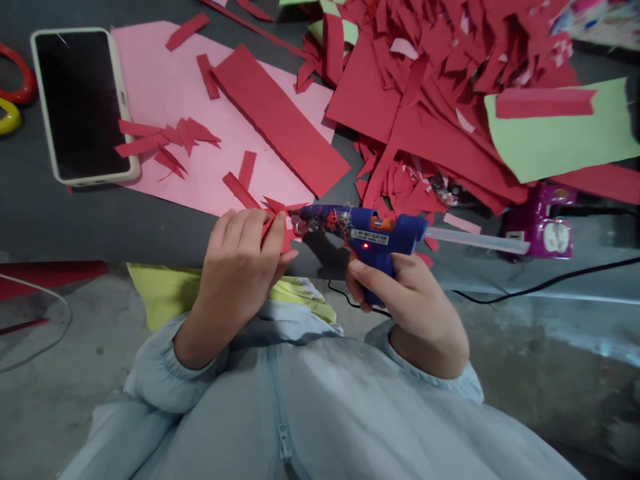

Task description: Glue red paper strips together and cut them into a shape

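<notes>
My right hand point(407, 293) is wrapped round the handle of a blue hot glue gun point(357, 223), its red light lit. A clear glue stick point(475, 239) sticks out of the gun's back end. The nozzle points left and meets a small folded red paper piece point(284, 241) near the table's front edge. My left hand point(245, 257) is closed on that red piece, with the fingers covering much of it. Whether glue is coming out cannot be seen. Red paper strips point(245, 183) lie just beyond my left fingers, on a pink paper sheet point(160, 73).
A phone point(80, 107) lies at the left beside scissors with red and yellow handles point(15, 80). Red paper scraps point(440, 53) are heaped at the back right, near a green paper piece point(565, 133). A purple power strip point(543, 223) and black cord point(530, 290) are at the right.
</notes>
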A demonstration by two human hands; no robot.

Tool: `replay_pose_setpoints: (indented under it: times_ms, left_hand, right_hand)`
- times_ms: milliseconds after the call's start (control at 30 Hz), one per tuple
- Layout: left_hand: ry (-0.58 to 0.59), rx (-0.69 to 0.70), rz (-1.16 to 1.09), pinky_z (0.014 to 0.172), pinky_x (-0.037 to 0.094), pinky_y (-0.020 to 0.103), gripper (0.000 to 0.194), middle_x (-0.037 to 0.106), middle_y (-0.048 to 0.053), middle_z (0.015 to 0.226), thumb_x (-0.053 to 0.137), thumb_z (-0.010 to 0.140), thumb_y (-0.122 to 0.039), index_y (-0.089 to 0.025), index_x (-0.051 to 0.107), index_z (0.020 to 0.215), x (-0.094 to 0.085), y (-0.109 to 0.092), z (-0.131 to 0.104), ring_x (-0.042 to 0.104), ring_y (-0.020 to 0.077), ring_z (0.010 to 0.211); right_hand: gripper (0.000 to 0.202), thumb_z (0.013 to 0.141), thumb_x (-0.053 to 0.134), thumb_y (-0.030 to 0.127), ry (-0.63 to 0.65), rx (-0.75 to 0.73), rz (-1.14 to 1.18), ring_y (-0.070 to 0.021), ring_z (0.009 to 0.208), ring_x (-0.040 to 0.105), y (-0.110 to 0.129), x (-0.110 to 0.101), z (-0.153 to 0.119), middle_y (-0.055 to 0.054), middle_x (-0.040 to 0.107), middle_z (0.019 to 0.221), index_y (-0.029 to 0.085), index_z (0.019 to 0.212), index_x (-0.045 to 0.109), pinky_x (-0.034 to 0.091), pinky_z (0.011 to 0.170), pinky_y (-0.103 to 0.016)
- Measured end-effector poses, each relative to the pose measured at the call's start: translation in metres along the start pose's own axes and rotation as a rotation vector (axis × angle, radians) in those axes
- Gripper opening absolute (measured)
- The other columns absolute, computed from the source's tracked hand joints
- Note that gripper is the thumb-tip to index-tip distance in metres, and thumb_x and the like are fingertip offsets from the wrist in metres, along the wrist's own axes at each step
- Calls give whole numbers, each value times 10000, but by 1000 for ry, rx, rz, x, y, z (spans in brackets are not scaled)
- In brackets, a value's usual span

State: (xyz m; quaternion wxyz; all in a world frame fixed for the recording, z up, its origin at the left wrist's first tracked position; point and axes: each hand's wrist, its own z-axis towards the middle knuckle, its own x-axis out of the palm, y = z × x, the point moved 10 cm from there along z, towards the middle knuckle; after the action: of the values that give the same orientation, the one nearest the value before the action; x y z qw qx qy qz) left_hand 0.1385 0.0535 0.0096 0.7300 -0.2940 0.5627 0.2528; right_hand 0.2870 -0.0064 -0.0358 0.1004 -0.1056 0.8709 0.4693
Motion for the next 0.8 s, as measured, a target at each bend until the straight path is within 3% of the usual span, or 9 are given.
replay_pose_setpoints:
  times_ms: [233, 800]
  left_hand:
    - [-15, 11, 12, 944, 499, 475, 508, 677, 206, 1124, 450, 994, -442, -63, 621, 1287, -2, -1, 0, 612, 323, 1065]
    - [8, -1, 30, 941, 488, 458, 504, 672, 201, 1136, 467, 989, -428, -64, 614, 1304, -1, -2, 0, 605, 322, 1068]
  right_hand:
    - [519, 854, 605, 606, -15, -49, -27, -125, 409, 500, 9, -6, 1, -6, 538, 448, 219, 517, 532, 395, 423, -265]
    - [522, 890, 569, 540, -12, -82, -7, -112, 411, 501, 10, -4, 1, -3, 540, 443, 207, 490, 538, 377, 428, -253]
